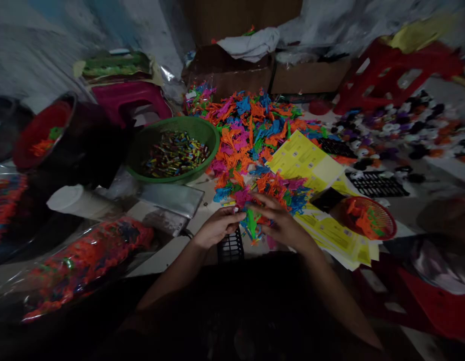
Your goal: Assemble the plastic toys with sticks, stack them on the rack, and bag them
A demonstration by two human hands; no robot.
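My left hand (219, 226) is closed, thumb against the fingers in a pinch. Something small and whitish shows at its fingertips, too small to name. Across from it, my right hand (280, 223) has its fingers apart and curved over small colourful plastic pieces. A bright green plastic piece (252, 221) sits between the two hands; whether either one touches it is unclear. Just beyond the hands spreads a large pile of orange, pink, blue and green plastic pieces (251, 133). Beneath my left hand lies a black slotted tray (230, 248).
At the left stands a green basin (211, 165) of small wrapped items, beside a white cup (72, 200) and a clear bag of plastic pieces (85, 265). Yellow printed sheets (307, 160) and a red basket (390, 225) are on the right. Cardboard boxes (309, 77) stand behind.
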